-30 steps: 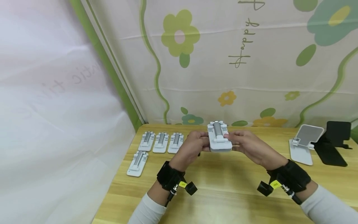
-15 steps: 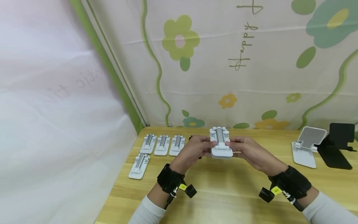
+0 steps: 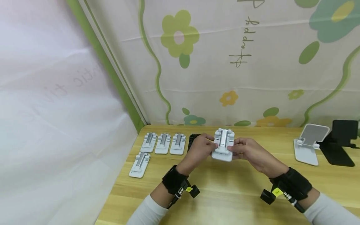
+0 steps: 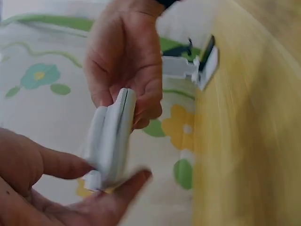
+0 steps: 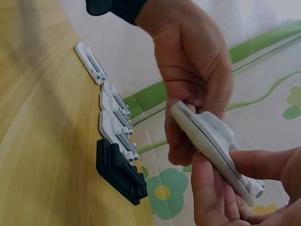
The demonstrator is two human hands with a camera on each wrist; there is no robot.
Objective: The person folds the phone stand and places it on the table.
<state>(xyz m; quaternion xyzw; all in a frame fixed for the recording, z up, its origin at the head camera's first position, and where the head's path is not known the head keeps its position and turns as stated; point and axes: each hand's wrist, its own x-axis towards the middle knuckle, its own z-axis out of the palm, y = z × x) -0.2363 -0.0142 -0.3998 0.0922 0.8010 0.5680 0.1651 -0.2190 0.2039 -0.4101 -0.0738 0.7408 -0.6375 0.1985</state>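
Note:
A white folded phone stand (image 3: 223, 145) with a grey hinged arm is held in the air above the table, between both hands. The left hand (image 3: 200, 148) pinches its left edge, thumb on the hinge side. At the opposite edge the right hand (image 3: 247, 153) grips it, with the thumb on top and the fingers underneath. In the right wrist view the folded phone stand (image 5: 211, 141) shows edge-on, its layers lying together. Left of the hands, a black folded stand (image 5: 120, 172) lies on the table, partly hidden by the left hand in the head view.
Several white folded phone stands (image 3: 162, 143) lie in a row at the table's back left, with another white folded stand (image 3: 139, 165) in front. At the right, an unfolded white stand (image 3: 307, 147) stands beside an unfolded black stand (image 3: 338, 147). A flowered curtain (image 3: 208, 62) hangs behind.
The held stand has come slightly lower and to the right. The left hand has shifted its hold, and more of the black folded stand now shows beside it.

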